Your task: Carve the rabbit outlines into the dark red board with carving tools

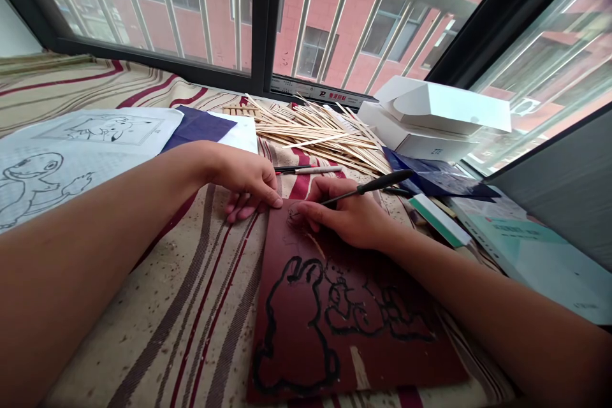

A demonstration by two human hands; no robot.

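Observation:
A dark red board lies on the striped cloth, with black-outlined cartoon figures across its lower part and thin faint lines near its top edge. My left hand holds the board's top left corner, thumb on the surface and the other fingers curled beside the edge. In my right hand is a slim tool with a black handle, pinched between thumb and fingers. Its tip is hidden by my fingers, over the thin lines near the top of the board.
Behind the board lie pens and a pile of thin wooden sticks. Drawing sheets and dark blue paper are at left. A white box and a pale green book are at right.

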